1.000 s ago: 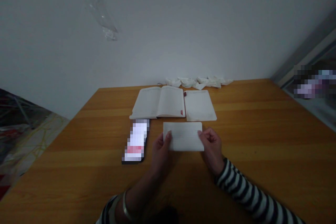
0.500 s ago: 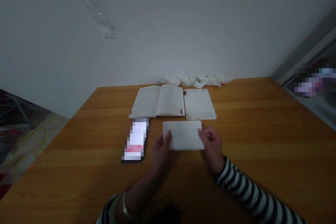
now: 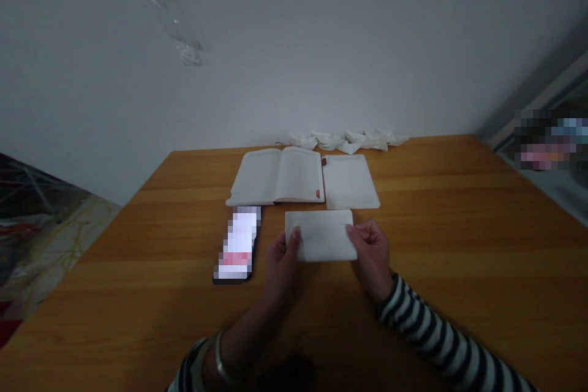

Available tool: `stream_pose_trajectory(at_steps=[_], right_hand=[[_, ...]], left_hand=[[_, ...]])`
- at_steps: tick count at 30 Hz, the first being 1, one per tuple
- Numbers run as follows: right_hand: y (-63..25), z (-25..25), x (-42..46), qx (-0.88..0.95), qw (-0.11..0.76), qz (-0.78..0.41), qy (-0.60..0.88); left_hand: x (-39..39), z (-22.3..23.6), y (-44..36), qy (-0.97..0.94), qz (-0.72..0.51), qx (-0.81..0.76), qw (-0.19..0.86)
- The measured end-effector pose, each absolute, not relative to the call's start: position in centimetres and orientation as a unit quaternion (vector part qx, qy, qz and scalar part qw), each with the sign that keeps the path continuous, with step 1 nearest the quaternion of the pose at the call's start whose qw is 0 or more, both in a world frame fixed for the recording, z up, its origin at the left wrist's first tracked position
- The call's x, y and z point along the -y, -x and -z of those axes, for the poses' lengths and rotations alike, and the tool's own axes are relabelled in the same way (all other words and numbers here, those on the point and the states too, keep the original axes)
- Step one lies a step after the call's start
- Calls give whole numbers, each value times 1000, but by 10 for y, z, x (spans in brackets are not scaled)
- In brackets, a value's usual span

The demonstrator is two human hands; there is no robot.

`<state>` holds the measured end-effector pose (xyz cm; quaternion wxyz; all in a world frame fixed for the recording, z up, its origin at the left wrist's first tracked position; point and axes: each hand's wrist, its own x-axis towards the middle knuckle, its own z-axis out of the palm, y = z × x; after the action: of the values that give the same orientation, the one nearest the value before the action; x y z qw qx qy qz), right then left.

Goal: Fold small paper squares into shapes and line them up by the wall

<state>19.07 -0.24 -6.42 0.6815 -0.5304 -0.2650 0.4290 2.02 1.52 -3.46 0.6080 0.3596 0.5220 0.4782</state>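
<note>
Between my two hands is a sheet of lined paper (image 3: 324, 237), its long side running left to right; it looks folded, judging by its half size. My left hand (image 3: 283, 257) pinches its left edge, thumb on top and fingers underneath. At the right edge my right hand (image 3: 371, 251) grips it between thumb and bent fingers. Just beyond lies an open notebook (image 3: 298, 174) with blank-looking pages and a small red mark at its lower right corner. A loose lined sheet (image 3: 350, 182) rests against the notebook's right side.
A phone (image 3: 236, 245) with a lit, blurred screen lies left of my left hand. Crumpled white tissues (image 3: 344, 141) line the back of the wooden table (image 3: 459, 208), against the wall (image 3: 294, 61). Clear plastic tape (image 3: 169, 12) hangs on the wall.
Both hands keep the same grip on the folded paper, almost motionless. The view has shifted very slightly; the things on the table stay where they were.
</note>
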Motion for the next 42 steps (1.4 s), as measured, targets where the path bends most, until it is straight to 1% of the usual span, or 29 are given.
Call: stream_pose_trajectory(at_steps=[12, 20, 25, 28, 33, 36, 38, 42], right_hand=[[-189, 52, 5, 248, 683, -500, 471], [-189, 56, 6, 283, 667, -503, 472], [-192, 57, 4, 290, 658, -515, 466], [-198, 57, 1, 301, 626, -544, 470], [-210, 58, -5, 343, 568, -592, 458], [-215, 57, -7, 370, 554, -595, 449], [-216, 55, -6, 394, 532, -605, 443], [-208, 53, 0, 461, 447, -652, 404]], left_hand=[[-17, 33, -20, -372, -481, -528, 593], [-16, 29, -20, -365, -481, -537, 588], [-25, 23, -13, -373, -455, -519, 620], [-38, 15, 2, -412, -401, -501, 647], [-53, 7, 24, -579, -315, -467, 590], [-52, 7, 29, -639, -247, -433, 586], [-49, 7, 28, -648, -216, -417, 600], [-37, 10, 18, -627, -177, -382, 656]])
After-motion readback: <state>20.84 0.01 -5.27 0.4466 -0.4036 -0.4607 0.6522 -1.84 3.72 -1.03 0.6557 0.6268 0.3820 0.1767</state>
